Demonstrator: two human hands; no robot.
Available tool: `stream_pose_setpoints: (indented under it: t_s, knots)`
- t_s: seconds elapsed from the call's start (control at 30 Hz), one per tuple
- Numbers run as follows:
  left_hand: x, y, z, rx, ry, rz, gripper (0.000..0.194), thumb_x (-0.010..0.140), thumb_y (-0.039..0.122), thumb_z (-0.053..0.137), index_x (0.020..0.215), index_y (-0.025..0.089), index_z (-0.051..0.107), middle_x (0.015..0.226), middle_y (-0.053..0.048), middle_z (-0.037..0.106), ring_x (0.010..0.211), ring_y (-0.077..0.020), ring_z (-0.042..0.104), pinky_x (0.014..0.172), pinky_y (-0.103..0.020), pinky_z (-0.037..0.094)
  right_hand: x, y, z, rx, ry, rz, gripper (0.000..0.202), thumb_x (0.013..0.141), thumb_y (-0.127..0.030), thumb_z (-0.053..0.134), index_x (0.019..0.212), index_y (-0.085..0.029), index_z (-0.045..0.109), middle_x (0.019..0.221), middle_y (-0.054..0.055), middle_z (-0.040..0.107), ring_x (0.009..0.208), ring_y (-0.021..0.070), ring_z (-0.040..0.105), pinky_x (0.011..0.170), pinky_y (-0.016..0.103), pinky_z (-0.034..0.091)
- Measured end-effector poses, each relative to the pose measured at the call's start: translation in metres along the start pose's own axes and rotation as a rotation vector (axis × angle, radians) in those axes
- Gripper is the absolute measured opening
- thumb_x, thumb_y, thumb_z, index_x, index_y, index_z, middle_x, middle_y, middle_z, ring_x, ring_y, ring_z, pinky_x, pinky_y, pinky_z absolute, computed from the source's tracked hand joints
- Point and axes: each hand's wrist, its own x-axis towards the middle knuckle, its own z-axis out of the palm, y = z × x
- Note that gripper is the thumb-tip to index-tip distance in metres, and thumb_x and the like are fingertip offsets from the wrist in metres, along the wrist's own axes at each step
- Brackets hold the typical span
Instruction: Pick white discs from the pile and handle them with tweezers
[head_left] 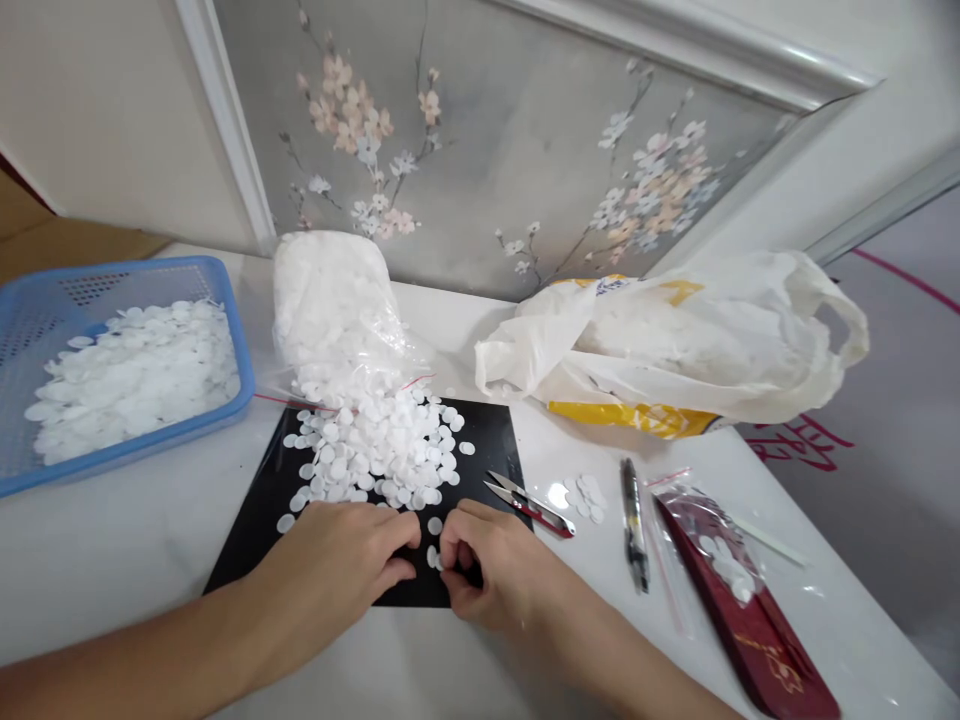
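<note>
A loose heap of small white round discs (375, 450) spills over a black mat (251, 530) in front of me. My left hand (356, 550) rests at the mat's near part, its thumb and forefinger a little apart with nothing visible between them. Facing it, my right hand (487, 565) has its fingers curled into a pinch at a couple of white discs (433, 558); the fingertips partly hide the grip. One single disc (435, 525) lies between the hands. Just beyond my right hand, red-handled thread snips (532, 505) lie across the mat's right edge.
A blue basket (244, 370) of discs stands left. Behind the heap lies an open clear bag (334, 300) full of discs. To the right are a white-and-yellow plastic bag (675, 340), a few discs (586, 497), a pen (634, 525) and a dark red case (742, 620).
</note>
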Motion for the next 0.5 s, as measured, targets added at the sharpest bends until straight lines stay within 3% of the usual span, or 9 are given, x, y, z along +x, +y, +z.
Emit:
stream_pose_setpoints:
  t_s: [0.23,0.5]
  knots:
    - [0.003,0.008,0.002,0.051,-0.013,0.085,0.013,0.092,0.018,0.052,0.089,0.023,0.064,0.081,0.002,0.071,0.073,-0.0200,0.067,0.056,-0.026,0.030,0.000,-0.012,-0.017,0.071,-0.165,0.136,0.021,0.068,0.002,0.060,0.065,-0.018,0.058,0.071,-0.002,0.058,0.059,0.0085,0.050,0.053,0.018,0.033]
    - [0.002,0.004,0.006,0.028,0.027,0.039,0.012,0.088,0.018,0.049,0.086,0.022,0.060,0.071,0.003,0.068,0.062,-0.0181,0.064,0.054,-0.026,0.028,0.004,-0.017,-0.031,0.112,-0.180,0.320,0.017,0.073,-0.004,0.058,0.067,-0.019,0.055,0.057,-0.007,0.051,0.051,0.0080,0.043,0.048,0.019,0.029]
